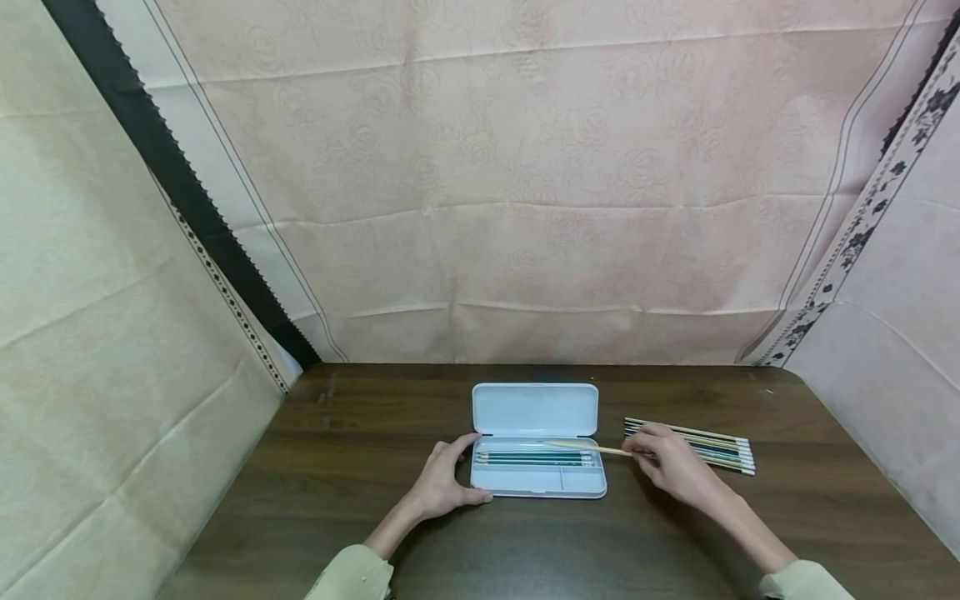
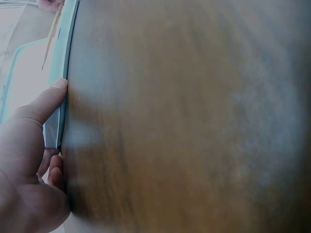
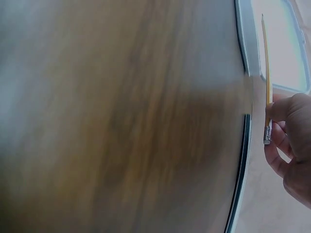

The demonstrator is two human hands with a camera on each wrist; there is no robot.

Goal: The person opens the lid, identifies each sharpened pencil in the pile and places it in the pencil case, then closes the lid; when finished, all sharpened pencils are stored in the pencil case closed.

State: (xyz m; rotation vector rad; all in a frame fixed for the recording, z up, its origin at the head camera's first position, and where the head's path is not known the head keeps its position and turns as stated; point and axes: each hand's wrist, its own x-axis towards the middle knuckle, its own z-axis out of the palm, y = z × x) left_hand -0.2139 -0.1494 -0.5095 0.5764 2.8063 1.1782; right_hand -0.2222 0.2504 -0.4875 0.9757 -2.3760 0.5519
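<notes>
An open light-blue pencil case (image 1: 517, 481) lies on the table with its lid raised at the back. Several green pencils (image 1: 532, 458) lie side by side in its long compartment. My left hand (image 1: 437, 485) holds the case's left end, thumb at the front corner and fingers toward the back. Pinched near its eraser end in my right hand (image 1: 678, 468) is a yellow pencil (image 3: 267, 82); its sharpened tip points left, above the case. Beneath and behind the right hand lies a row of pencils (image 1: 731, 451), partly hidden by it.
The brown wooden table (image 1: 360, 433) ends at a pale patterned cloth (image 1: 525, 250) hanging behind it. More pale cloth hangs at the left and right sides. The case's raised lid (image 1: 536, 409) stands behind its compartments.
</notes>
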